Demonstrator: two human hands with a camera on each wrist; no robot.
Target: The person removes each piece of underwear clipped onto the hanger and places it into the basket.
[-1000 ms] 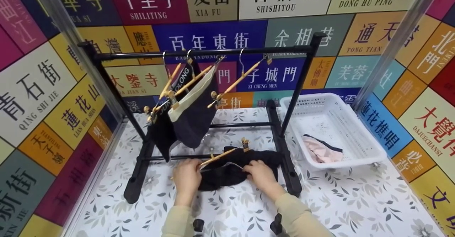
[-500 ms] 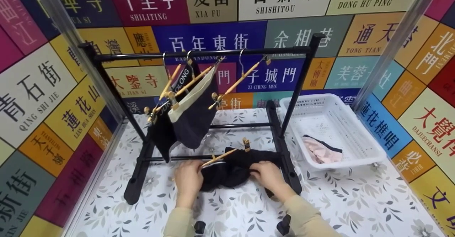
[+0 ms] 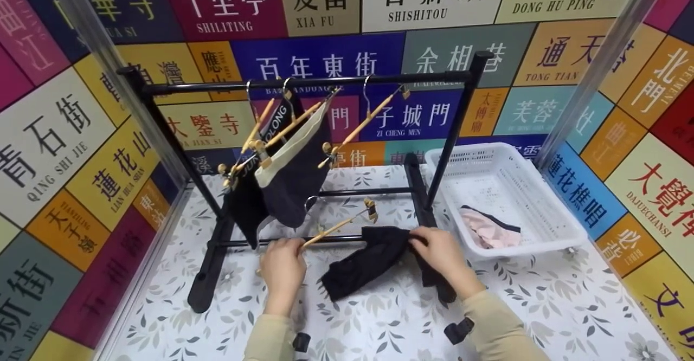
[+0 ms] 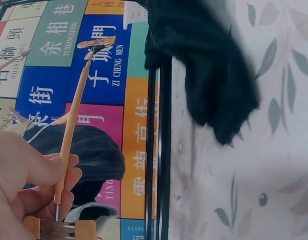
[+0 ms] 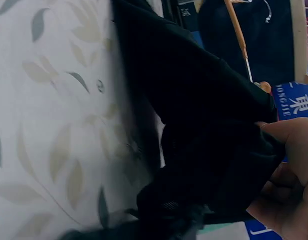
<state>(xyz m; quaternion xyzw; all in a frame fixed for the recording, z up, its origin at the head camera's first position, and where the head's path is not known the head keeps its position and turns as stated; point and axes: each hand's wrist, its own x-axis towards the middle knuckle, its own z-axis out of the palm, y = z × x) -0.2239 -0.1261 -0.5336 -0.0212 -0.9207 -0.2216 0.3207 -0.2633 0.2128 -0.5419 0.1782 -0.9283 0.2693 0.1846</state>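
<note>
My left hand (image 3: 283,269) grips a wooden clip hanger (image 3: 332,232) near its left end, the bar slanting up to the right. In the left wrist view the fingers pinch the hanger (image 4: 74,117) just beside one wooden clip (image 4: 59,229); the far clip (image 4: 98,44) holds no cloth. My right hand (image 3: 440,250) pinches black underpants (image 3: 368,263), which droop to the left in front of the rack's low bar. Close up in the right wrist view, thumb and fingers hold the bunched black cloth (image 5: 208,100). Cloth and hanger are apart.
A black rack (image 3: 309,82) stands ahead; its top rail carries dark underpants (image 3: 295,187) on hangers and one bare hanger (image 3: 368,120). To the right sits a white basket (image 3: 547,209) with pink underpants (image 3: 490,228) inside. Patterned walls (image 3: 325,52) enclose the table.
My right hand has moved right and slightly up, drawing the black underpants away from the hanger. The hanger's right clip has come into plain sight. My left hand has barely moved.
</note>
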